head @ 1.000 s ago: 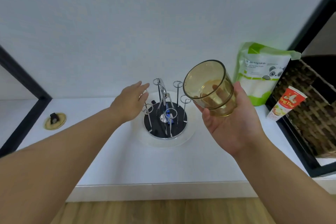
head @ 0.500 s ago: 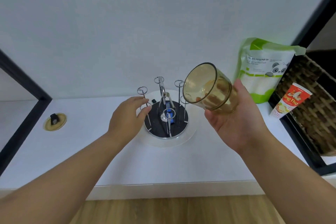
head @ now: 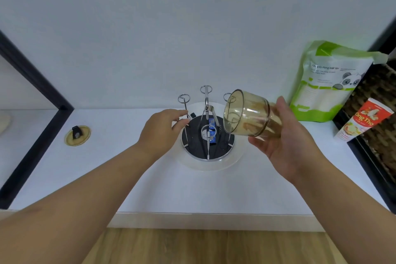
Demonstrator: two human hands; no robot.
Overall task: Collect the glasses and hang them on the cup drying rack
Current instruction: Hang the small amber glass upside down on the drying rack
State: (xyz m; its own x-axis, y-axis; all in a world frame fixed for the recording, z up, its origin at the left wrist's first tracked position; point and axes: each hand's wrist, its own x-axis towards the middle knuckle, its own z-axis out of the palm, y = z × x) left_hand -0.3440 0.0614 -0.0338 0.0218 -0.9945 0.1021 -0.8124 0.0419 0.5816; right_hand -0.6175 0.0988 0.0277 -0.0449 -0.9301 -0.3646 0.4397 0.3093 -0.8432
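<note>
A cup drying rack (head: pixel 207 135) stands on the white counter: a round black base in a clear dish, with upright metal prongs that end in rings. My right hand (head: pixel 285 141) holds an amber glass (head: pixel 246 114) on its side, mouth turned left, over the rack's right prongs. My left hand (head: pixel 159 129) pinches one of the left prongs near its lower ring. No glass hangs on the rack.
A green and white pouch with a panda (head: pixel 327 79) leans on the wall at the right. A red and white tube (head: pixel 362 121) stands by a woven basket (head: pixel 383 118). A round yellow disc (head: pixel 77 135) lies at the left. Black frame bars border both sides.
My right hand has tipped the glass over, mouth now facing left and lower over the rack. My left hand came down from above the rack and closed on a left prong.
</note>
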